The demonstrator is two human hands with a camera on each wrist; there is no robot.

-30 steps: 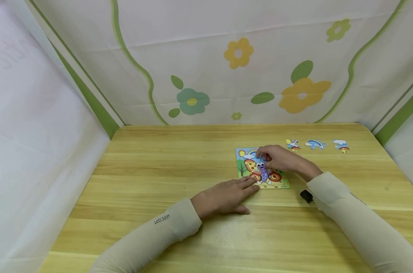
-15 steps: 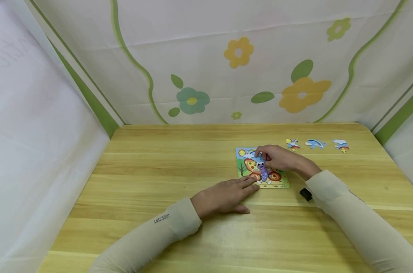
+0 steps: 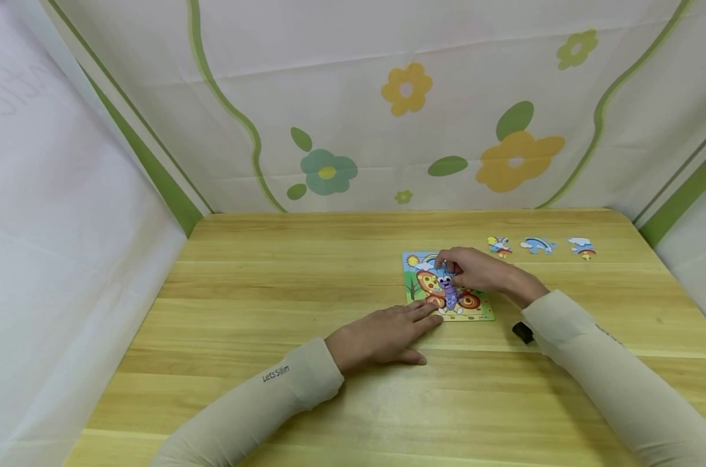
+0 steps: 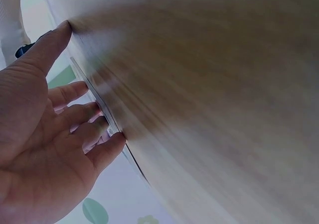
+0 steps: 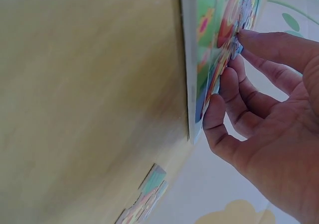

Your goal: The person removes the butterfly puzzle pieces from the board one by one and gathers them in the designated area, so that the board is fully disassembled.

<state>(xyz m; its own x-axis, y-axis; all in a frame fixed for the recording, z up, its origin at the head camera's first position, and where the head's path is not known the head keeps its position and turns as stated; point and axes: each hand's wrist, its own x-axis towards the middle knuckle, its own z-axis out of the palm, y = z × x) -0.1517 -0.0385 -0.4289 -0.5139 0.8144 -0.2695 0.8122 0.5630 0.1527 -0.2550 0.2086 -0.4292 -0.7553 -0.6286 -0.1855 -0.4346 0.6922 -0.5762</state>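
A square butterfly jigsaw puzzle (image 3: 469, 317) lies flat on the wooden table in the head view. My left hand (image 3: 382, 334) spreads its straight fingers over the lower left part of it, with the thumb on the tabletop. At the upper right of the picture, my right hand (image 3: 478, 269) bends its thumb and fingers down. In the right wrist view, thumb and forefinger pinch a small bluish puzzle piece (image 5: 236, 49) right at the picture's surface, while the other fingertips rest along the puzzle. The right hand hides that corner in the head view.
Three loose pieces lie in a row toward the back right: one with a unicorn-like figure (image 3: 499, 246), a rainbow piece (image 3: 538, 246) and a cloud piece (image 3: 581, 247). A small black object (image 3: 523, 333) sits by the right sleeve. A flowered curtain (image 3: 358, 97) stands behind the table.
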